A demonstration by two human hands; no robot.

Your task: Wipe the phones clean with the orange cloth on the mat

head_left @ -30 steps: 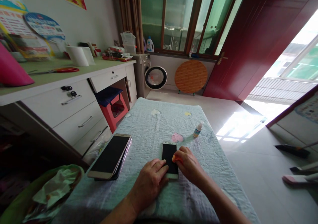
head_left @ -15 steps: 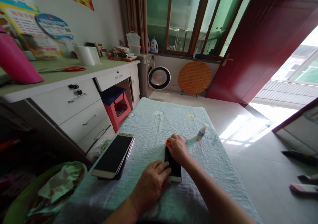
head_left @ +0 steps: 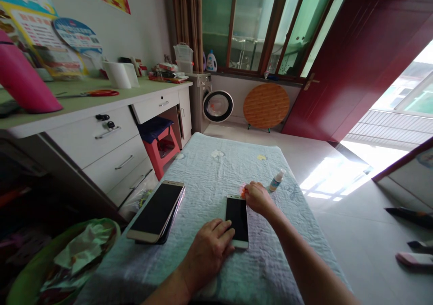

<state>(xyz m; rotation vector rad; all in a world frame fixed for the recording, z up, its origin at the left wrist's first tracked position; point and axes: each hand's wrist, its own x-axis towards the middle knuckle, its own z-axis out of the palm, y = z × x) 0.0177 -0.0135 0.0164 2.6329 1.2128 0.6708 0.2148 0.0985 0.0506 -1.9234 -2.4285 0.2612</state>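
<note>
A white-framed phone (head_left: 239,217) with a dark screen lies face up on the pale blue cloth (head_left: 216,165). My left hand (head_left: 211,246) rests with its fingers spread, their tips on the phone's lower left part. At the phone's upper right corner, my right hand (head_left: 259,199) is closed on a small orange cloth (head_left: 244,192). A small spray bottle (head_left: 276,181) with a white cap stands just beyond my right hand. On the left, a gold-framed phone (head_left: 157,212) lies on top of other phones in a slightly uneven stack.
Along the left runs a white desk (head_left: 101,147) with a pink bottle (head_left: 27,79), scissors (head_left: 101,93) and a paper roll (head_left: 118,75). A red stool (head_left: 164,149) is under it. A green basket (head_left: 34,260) sits lower left. Behind are a washing machine (head_left: 199,97) and a round wooden board (head_left: 266,105).
My right hand has moved right with the orange cloth, from over the phone's upper end to its corner, uncovering the screen. My left hand has stayed on the phone.
</note>
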